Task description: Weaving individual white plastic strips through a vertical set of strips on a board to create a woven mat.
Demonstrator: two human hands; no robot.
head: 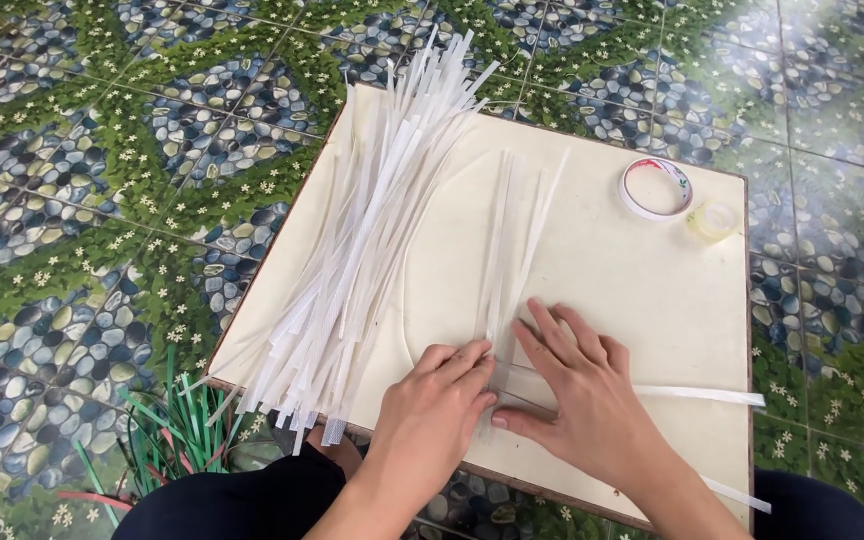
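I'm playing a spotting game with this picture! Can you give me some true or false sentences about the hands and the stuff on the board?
1. Both hands press flat on white strips near the front edge of the board. True: the left hand and right hand lie on the crossed white strips.
2. The big pile of white strips lies on the right side of the board. False: the pile is on the left side.
3. Two rolls of tape sit at the far right corner. True: a larger white-ringed roll and a smaller yellowish roll.
4. The board rests on plain grey concrete. False: the floor is patterned with pebbles and leaves.
5. Green strips lie on the board. False: the green strips are on the floor.
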